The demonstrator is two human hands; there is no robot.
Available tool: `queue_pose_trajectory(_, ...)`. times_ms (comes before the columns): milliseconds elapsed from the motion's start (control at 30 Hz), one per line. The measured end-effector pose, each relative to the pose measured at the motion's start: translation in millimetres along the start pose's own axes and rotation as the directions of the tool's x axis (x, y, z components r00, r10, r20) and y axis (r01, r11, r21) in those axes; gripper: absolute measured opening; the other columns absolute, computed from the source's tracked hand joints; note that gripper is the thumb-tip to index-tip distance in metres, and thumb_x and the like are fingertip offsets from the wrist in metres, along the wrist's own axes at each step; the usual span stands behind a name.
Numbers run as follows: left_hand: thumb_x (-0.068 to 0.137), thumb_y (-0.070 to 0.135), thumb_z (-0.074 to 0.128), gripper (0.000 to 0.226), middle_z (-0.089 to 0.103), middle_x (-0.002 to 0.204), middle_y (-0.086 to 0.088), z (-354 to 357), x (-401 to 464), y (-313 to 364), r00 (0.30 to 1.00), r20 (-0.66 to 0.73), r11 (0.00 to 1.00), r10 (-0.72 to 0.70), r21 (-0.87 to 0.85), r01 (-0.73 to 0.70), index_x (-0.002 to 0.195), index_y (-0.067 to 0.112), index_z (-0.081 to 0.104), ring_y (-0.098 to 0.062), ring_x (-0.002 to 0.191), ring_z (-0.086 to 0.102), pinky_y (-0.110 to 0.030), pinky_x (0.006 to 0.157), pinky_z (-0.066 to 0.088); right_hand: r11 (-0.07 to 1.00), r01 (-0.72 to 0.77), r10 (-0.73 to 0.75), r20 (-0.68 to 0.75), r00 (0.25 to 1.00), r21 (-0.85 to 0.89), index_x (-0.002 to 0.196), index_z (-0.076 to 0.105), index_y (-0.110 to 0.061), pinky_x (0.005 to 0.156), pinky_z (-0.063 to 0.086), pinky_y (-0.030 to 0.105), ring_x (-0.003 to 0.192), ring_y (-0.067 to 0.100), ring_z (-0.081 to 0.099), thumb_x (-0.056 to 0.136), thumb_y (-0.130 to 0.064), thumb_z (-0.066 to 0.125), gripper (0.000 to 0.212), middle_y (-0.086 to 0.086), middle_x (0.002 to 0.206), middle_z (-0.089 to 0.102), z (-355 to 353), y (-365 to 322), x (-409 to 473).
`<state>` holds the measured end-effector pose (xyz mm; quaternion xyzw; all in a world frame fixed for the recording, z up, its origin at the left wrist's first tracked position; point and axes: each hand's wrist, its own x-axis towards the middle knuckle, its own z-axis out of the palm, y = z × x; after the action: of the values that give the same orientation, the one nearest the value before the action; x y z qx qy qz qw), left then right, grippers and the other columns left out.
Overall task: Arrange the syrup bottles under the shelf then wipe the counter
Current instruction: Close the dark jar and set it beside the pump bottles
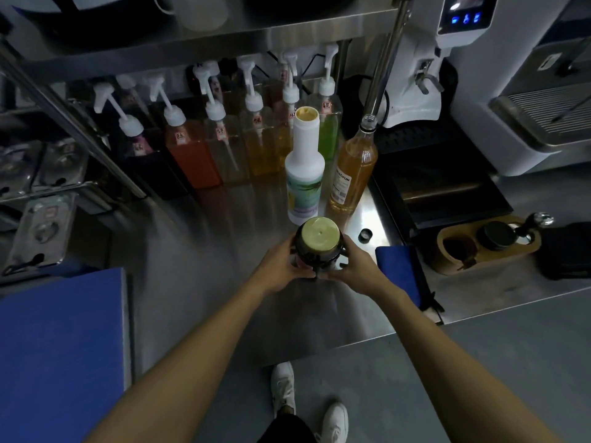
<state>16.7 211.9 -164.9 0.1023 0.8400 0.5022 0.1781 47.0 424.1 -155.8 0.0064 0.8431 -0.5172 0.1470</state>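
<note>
Hands meet at the frame's centre: a dark jar [319, 247] with a yellow-green lid is gripped from both sides — left hand [284, 266], right hand [353, 270] — over the steel counter [192, 251]. Just above it a white bottle [303, 174] and an uncapped amber bottle [355, 167] are stood; pump bottles [224, 135] are lined under the shelf [224, 36] — upper centre.
</note>
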Motion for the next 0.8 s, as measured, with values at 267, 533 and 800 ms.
queue_pose_trajectory(267, 0.047, 0.026, 0.091, 0.091, 0.066, 0.111, 0.031, 4.1, -1.9, -6.8, 0.998, -0.014, 0.993, -0.069, -0.099, 0.067, 0.114, 0.069, 0.048, 0.004, 0.108, 0.062, -0.029, 0.087, 0.057, 0.998, 0.042, -0.039, -0.06, 0.997, 0.045, 0.144, 0.037, -0.029, 0.079, 0.042, 0.001, 0.117, 0.009, 0.053, 0.067, -0.015, 0.088, 0.094, -0.013, 0.124, 0.057, 6.5, 2.6, -0.6)
queue_pose_trajectory(533, 0.05, 0.013, 0.092, 0.091, 0.07, 0.118, 0.004, -6.2, -44.2, 0.5, 0.989, -0.1, 0.991, -0.105, -0.089, 0.096, 0.132, 0.021, 0.054, -0.019, 0.105, 0.066, -0.043, 0.088, 0.058, 0.993, 0.11, -0.108, 0.049, 0.993, -0.05, 0.141, 0.041, -0.02, 0.074, 0.039, 0.001, 0.102, 0.001, 0.054, 0.065, -0.018, 0.09, 0.09, -0.016, 0.114, 0.056, 13.9, -21.6, -18.2)
queue_pose_trajectory(800, 0.057, 0.006, 0.091, 0.073, 0.065, 0.097, 0.024, -67.5, -102.7, 12.2, 0.954, -0.241, 0.983, -0.18, -0.062, 0.17, 0.116, 0.032, 0.056, 0.011, 0.082, 0.061, -0.003, 0.062, 0.044, 0.971, 0.23, -0.213, 0.202, 0.956, -0.061, 0.133, 0.045, -0.026, 0.084, 0.043, 0.004, 0.101, -0.007, 0.055, 0.06, -0.017, 0.092, 0.088, -0.024, 0.116, 0.058, 54.7, -84.0, -6.7)
